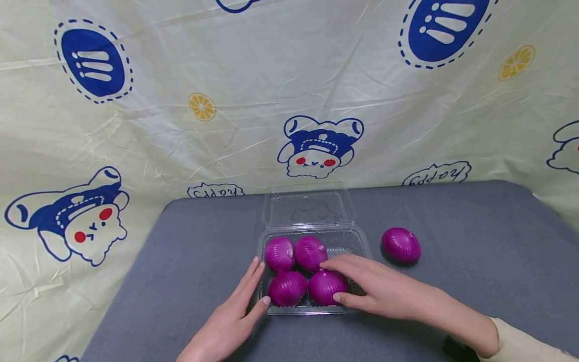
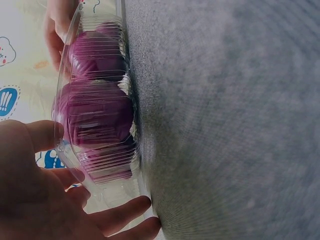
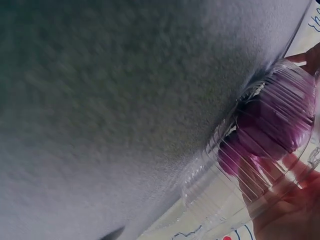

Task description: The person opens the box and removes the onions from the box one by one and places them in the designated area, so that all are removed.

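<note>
A clear plastic clamshell box lies with its lid folded back, holding several purple-red onions. My right hand reaches over the box's right side and holds the front-right onion, thumb on its near side and fingers over its far side. Along the left wall rests my left hand, its fingers extended and its thumb by the front-left onion. Behind these sit a back-left onion and a back-right onion. In the left wrist view, the left fingers spread along the ribbed wall.
One more purple-red onion lies on the grey cloth-covered table, right of the box. The transparent lid lies toward the table's back edge. A printed pale curtain hangs behind. A dark object shows beneath the right forearm.
</note>
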A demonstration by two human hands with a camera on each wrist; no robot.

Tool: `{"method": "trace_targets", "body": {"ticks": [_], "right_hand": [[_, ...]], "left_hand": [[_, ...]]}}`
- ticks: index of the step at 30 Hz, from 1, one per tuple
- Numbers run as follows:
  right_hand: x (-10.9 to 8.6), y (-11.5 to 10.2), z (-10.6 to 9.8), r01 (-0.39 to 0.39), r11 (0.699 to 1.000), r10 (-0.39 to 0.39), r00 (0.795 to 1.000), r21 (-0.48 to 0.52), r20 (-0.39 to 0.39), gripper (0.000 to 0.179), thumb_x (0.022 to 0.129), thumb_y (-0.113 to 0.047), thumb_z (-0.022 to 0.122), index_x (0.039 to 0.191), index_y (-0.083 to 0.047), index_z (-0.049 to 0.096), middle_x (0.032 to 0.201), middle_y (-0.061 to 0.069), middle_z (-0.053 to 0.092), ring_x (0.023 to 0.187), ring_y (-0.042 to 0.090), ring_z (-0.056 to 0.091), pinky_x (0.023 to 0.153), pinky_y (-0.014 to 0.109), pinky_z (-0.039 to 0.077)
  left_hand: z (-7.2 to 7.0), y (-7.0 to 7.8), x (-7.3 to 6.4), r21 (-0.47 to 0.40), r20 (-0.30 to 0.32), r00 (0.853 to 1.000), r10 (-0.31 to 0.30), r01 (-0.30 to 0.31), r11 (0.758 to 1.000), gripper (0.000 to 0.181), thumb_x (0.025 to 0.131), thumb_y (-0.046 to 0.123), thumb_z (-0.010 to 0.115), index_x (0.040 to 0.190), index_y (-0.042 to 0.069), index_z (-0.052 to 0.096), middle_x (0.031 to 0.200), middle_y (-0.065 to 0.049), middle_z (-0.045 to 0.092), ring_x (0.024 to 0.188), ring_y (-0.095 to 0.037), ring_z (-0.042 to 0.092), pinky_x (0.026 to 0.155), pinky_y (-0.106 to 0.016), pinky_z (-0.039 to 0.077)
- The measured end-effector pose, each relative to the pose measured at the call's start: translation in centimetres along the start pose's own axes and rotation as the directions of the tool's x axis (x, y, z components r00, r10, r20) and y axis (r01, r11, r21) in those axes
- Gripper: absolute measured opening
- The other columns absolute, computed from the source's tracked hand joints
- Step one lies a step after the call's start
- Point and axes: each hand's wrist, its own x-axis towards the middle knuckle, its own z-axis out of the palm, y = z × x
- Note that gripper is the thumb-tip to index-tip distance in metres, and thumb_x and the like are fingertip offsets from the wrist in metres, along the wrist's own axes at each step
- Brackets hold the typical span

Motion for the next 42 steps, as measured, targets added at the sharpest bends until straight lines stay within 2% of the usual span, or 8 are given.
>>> {"method": "trace_targets", "body": {"ticks": [4, 11, 17, 27, 35, 42], "right_hand": [[0.5, 0.0, -0.1, 0.002, 1.0, -0.001, 1.0, -0.024, 0.023, 0.062, 0.092, -0.062, 0.057, 0.144, -0.03, 0.05, 0.141, -0.007, 0.052, 0.129, 0.016, 0.049, 0.098, 0.045, 0.048], [1.3, 0.1, 0.0, 0.012, 1.0, -0.011, 0.999, -0.025, 0.053, 0.065, 0.09, -0.065, 0.057, 0.144, -0.029, 0.049, 0.134, -0.009, 0.054, 0.113, 0.01, 0.056, 0.087, 0.036, 0.053], [2.0, 0.3, 0.1, -0.008, 1.0, 0.009, 0.996, -0.019, 0.084, 0.067, 0.087, -0.07, 0.055, 0.141, -0.03, 0.051, 0.136, -0.006, 0.052, 0.11, 0.012, 0.057, 0.082, 0.034, 0.055], [2.3, 0.6, -0.2, 0.0, 0.993, -0.007, 0.998, 0.122, 0.06, 0.053, 0.085, -0.058, 0.067, 0.128, -0.029, 0.059, 0.123, -0.011, 0.057, 0.107, 0.011, 0.055, 0.077, 0.026, 0.053], [2.2, 0.6, -0.7, -0.048, 0.947, 0.03, 0.998, 0.318, 0.061, 0.047, 0.084, -0.045, 0.072, 0.126, -0.027, 0.059, 0.119, -0.01, 0.058, 0.105, 0.016, 0.056, 0.073, 0.026, 0.055], [2.2, 0.8, -0.9, -0.053, 0.928, 0.033, 0.998, 0.369, 0.059, 0.049, 0.085, -0.044, 0.073, 0.128, -0.026, 0.057, 0.119, -0.009, 0.058, 0.105, 0.016, 0.057, 0.075, 0.029, 0.056]], "left_hand": [[0.0, 0.0, 0.0, 0.002, -0.004, 1.0, 0.002, -0.002, 1.0, 0.07, 0.098, 0.06, 0.045, 0.157, 0.039, 0.015, 0.161, 0.022, 0.004, 0.146, -0.015, 0.017, 0.11, -0.057, 0.028], [-0.1, 0.1, 0.0, 0.005, -0.018, 1.0, 0.007, -0.007, 1.0, 0.07, 0.097, 0.061, 0.045, 0.157, 0.038, 0.017, 0.161, 0.021, 0.005, 0.146, -0.014, 0.016, 0.11, -0.056, 0.028], [-0.1, 0.3, 0.0, 0.008, -0.029, 0.999, 0.019, -0.019, 1.0, 0.069, 0.098, 0.061, 0.045, 0.157, 0.038, 0.017, 0.161, 0.019, 0.006, 0.147, -0.015, 0.016, 0.11, -0.056, 0.028], [-0.1, 0.4, 0.0, 0.01, -0.022, 1.0, 0.019, -0.019, 1.0, 0.069, 0.098, 0.06, 0.045, 0.157, 0.037, 0.018, 0.162, 0.019, 0.006, 0.147, -0.016, 0.017, 0.11, -0.057, 0.028], [-0.2, 0.4, 0.1, 0.016, 0.006, 1.0, -0.014, 0.013, 1.0, 0.069, 0.098, 0.06, 0.045, 0.157, 0.039, 0.016, 0.162, 0.017, 0.005, 0.147, -0.02, 0.018, 0.107, -0.062, 0.03], [-0.2, 0.4, 0.1, 0.012, 0.01, 1.0, -0.015, 0.015, 1.0, 0.07, 0.098, 0.06, 0.044, 0.157, 0.037, 0.016, 0.163, 0.016, 0.006, 0.147, -0.021, 0.018, 0.107, -0.062, 0.029]]}}
